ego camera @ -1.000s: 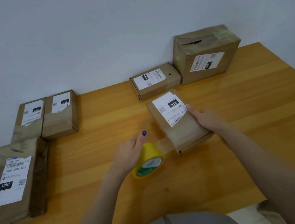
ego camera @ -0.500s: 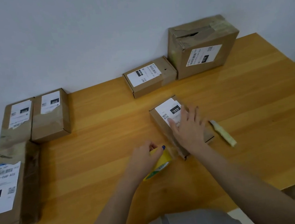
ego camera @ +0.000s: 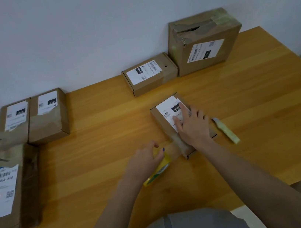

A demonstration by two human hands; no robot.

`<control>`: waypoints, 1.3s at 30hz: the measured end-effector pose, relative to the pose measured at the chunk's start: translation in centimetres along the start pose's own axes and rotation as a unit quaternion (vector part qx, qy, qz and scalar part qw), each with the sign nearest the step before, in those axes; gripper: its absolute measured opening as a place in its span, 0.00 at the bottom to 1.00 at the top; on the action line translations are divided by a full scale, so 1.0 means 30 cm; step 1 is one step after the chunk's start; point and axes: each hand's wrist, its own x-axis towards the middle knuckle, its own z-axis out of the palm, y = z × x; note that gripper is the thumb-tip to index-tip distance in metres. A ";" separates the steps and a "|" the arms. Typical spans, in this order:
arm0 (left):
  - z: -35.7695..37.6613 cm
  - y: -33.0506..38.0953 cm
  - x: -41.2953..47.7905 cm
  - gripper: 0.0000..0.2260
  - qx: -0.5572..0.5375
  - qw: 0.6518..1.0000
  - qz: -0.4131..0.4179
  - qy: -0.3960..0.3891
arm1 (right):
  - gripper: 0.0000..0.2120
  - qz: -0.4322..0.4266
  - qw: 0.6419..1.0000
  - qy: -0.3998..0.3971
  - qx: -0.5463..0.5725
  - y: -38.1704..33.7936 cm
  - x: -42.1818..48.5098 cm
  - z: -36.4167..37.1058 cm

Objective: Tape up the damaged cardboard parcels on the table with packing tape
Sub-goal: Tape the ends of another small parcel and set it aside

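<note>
Tugging the tape roll askew could skid the parcel across the surface; the left grip clutches the roll, the right grip merely presses flat-fingered on the parcel.

The right hand is laid flat on the parcel, fingers spread. Left of the parcel, the left hand is curled, seemingly round a tape roll. Both forearms are stretched forward.
</note>
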 end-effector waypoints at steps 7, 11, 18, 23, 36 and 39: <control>-0.008 -0.012 0.005 0.19 0.232 0.970 -0.065 -0.033 | 0.29 -0.007 1.000 0.009 0.019 0.007 0.000 0.005; -0.028 -0.056 -0.005 0.19 0.213 0.974 -0.055 -0.059 | 0.28 -0.014 1.000 0.002 0.021 0.008 0.007 0.010; -0.028 -0.080 -0.025 0.18 0.153 0.984 -0.083 -0.030 | 0.20 0.020 0.958 0.076 0.276 0.102 0.022 -0.038; -0.013 -0.082 -0.026 0.11 0.136 0.990 -0.029 0.026 | 0.24 0.239 0.947 0.056 0.207 0.291 -0.084 -0.027; -0.012 -0.114 -0.042 0.08 0.077 0.994 0.018 0.070 | 0.17 0.288 0.903 0.058 0.314 0.246 -0.247 -0.068; -0.015 -0.120 -0.047 0.08 0.062 0.995 0.019 0.072 | 0.16 0.194 0.914 0.102 0.341 0.112 -0.299 -0.126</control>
